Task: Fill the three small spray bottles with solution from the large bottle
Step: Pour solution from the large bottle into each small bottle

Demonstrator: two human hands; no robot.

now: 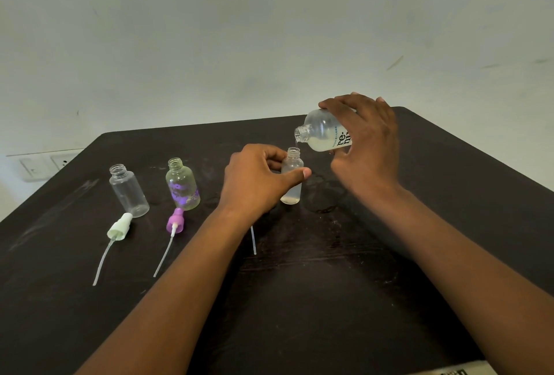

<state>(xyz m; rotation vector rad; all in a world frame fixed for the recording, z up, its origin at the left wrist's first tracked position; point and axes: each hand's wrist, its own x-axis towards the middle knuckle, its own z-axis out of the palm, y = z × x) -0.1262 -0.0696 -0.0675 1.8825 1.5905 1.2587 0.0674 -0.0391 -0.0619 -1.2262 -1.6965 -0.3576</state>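
Head view: my right hand (364, 146) grips tilted large bottle (325, 133), label reading "re-"; my left hand (257, 179) pinches small spray bottle (291, 178) upright beneath its mouth.

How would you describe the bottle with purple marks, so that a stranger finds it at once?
On the dark table, three small open bottles stand in a row. It is the middle one, the purple-marked bottle, left of the left hand. Only it has purple patches on its side, and a purple spray cap lies before it.

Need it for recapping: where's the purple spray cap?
The purple spray cap lies on the table, left of centre, just in front of the purple-patterned bottle.
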